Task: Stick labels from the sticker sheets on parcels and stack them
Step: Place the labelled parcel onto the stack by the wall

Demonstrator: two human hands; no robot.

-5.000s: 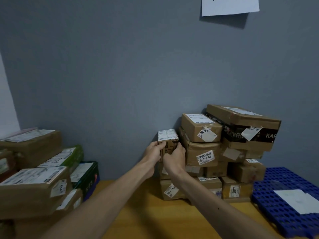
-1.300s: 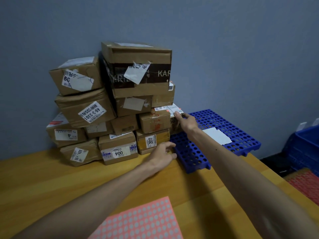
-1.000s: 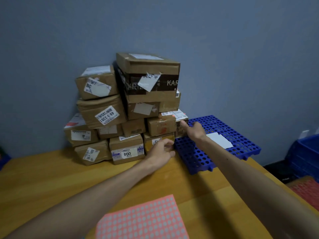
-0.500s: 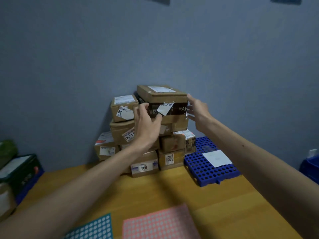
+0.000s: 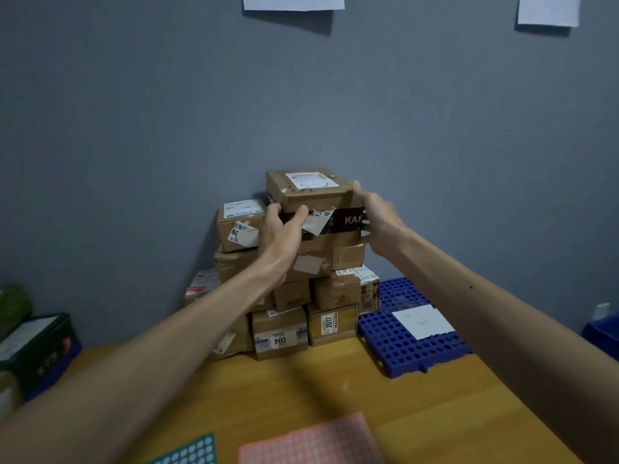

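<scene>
A stack of brown cardboard parcels (image 5: 279, 333) stands against the grey wall at the back of the wooden table (image 5: 301, 383). On top lies a large parcel (image 5: 311, 192) with a dark band and a white label. My left hand (image 5: 279, 236) grips its front left corner, fingers curled over the band. My right hand (image 5: 380, 222) holds its right side, thumb at the top edge. A pink sticker sheet (image 5: 311, 443) and a teal sticker sheet (image 5: 191, 452) lie at the table's near edge.
A blue perforated pallet (image 5: 402, 349) with a white paper (image 5: 422, 321) on it lies right of the stack. Dark and green boxes (image 5: 33, 343) stand at the left edge. A blue crate (image 5: 603, 333) shows at the far right.
Both hands rose from the low right side of the stack to the top parcel and took hold of its two sides. The view tilted up.
</scene>
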